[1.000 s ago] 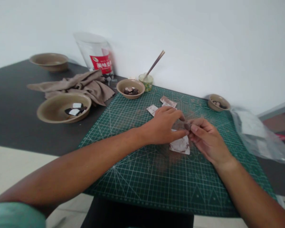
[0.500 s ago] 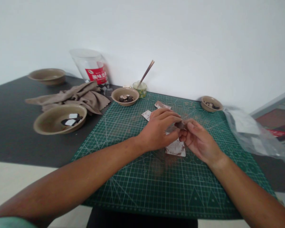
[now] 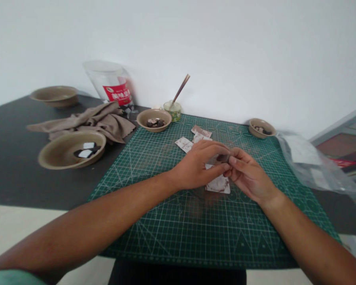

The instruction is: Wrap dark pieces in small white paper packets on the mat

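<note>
Between my two hands is a small dark brown piece (image 3: pixel 223 158), mostly covered by fingers, so its kind does not show. My left hand (image 3: pixel 200 164) curves around it from the left, thumb and fingertips meeting on it. From the right, my right hand (image 3: pixel 250 174) pinches it between thumb and curled fingers. Just below lies a white card-like sheet (image 3: pixel 218 184) with brown smears, partly under my left hand. Beyond the knuckles are more smeared pieces, a white one (image 3: pixel 183 143) and a brownish one (image 3: pixel 201 130), flat on the green cutting mat (image 3: pixel 166 221).
Small bowls with dark and tan bits stand at the mat's back left (image 3: pixel 154 118) and back right (image 3: pixel 262 128). Behind the left one is a glass cup (image 3: pixel 172 111) holding sticks. Further left are a larger bowl (image 3: pixel 71 152), a brown cloth (image 3: pixel 106 122) and a clear tub (image 3: pixel 109 81). A plastic bag (image 3: pixel 311 162) lies right.
My right fingers have closed in further around the brown piece, and its visible part is smaller. Both hands stay together over the same spot. The whole view has shifted slightly.
</note>
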A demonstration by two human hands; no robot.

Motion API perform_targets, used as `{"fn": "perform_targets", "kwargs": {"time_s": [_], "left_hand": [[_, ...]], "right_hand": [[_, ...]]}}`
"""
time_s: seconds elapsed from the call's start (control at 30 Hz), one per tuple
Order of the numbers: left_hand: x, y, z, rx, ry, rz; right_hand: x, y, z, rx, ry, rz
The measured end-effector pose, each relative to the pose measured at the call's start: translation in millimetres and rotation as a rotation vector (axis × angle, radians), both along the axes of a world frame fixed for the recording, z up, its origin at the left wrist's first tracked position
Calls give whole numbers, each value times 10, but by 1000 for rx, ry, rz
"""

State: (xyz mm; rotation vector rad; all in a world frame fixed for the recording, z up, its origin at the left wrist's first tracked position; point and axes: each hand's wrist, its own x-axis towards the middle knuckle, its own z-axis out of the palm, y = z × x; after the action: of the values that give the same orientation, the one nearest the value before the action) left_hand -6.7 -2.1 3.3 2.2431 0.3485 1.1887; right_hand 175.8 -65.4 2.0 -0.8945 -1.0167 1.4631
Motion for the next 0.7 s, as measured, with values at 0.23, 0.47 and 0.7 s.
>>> {"fn": "perform_targets", "kwargs": {"time_s": [0.23,0.47,0.7], "left_hand": [[72,17,-87,-571,-166,-314],[94,-4,-69,-828,-237,-443],[96,-24,-36,-962,-219,-479]], "right_hand": [[32,-14,5,8,8,57],[35,-15,-41,-18,56,99],[6,-41,-21,-47,91,132]]}}
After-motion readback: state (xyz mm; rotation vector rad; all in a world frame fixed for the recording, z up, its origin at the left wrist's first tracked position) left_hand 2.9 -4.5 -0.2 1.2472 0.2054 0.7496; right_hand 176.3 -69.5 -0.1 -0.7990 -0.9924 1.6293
